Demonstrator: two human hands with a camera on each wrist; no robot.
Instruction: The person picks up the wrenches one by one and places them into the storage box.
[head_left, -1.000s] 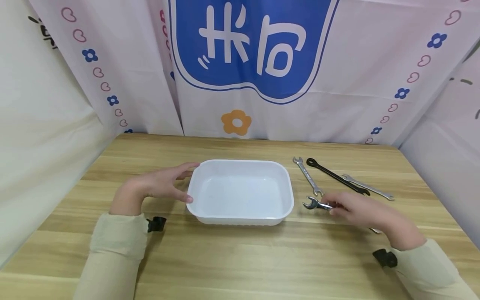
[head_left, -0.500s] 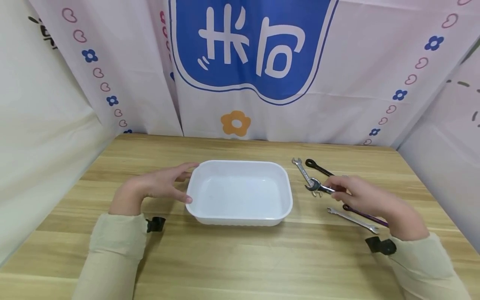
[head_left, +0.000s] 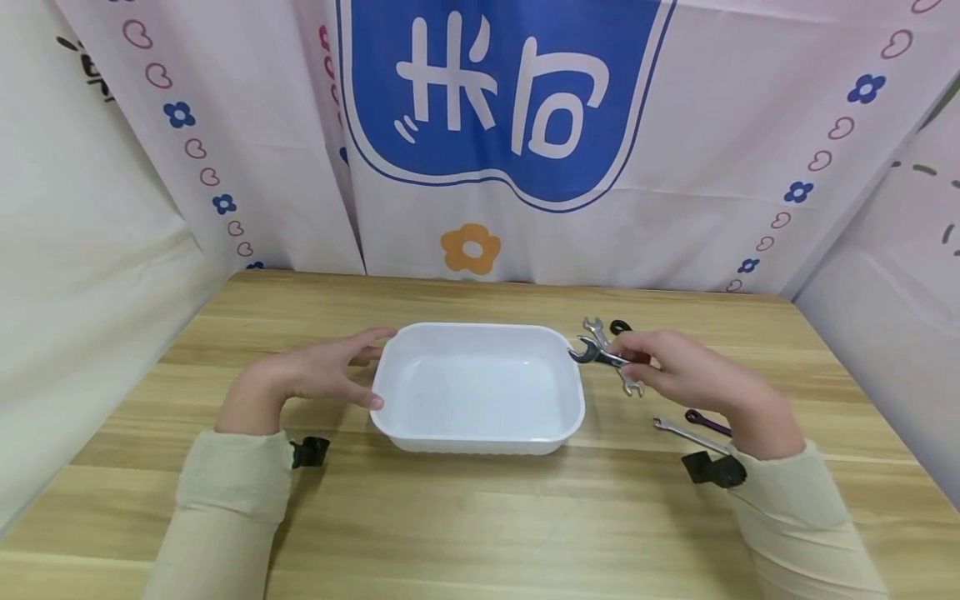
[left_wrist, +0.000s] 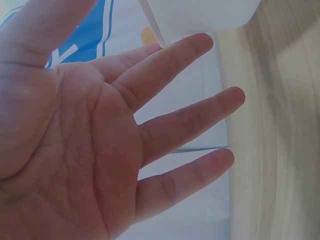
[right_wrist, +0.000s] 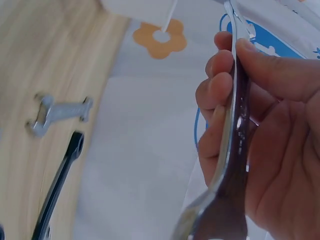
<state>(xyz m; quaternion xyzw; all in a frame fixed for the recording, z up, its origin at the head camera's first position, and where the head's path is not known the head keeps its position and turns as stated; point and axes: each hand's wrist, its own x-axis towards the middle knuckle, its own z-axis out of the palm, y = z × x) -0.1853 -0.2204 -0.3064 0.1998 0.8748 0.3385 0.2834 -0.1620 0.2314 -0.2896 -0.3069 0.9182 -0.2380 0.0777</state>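
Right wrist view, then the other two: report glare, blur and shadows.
Right wrist: glints along the held wrench, the silver wrench on the tabletop soft-edged. Left wrist: washed-out, slightly hazy, a soft shadow across the tabletop. Head: mostly even light, small glints inside the white tray.

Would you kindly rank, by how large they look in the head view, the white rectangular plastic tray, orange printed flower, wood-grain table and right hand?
Wood-grain table
White tray
Right hand
Orange flower
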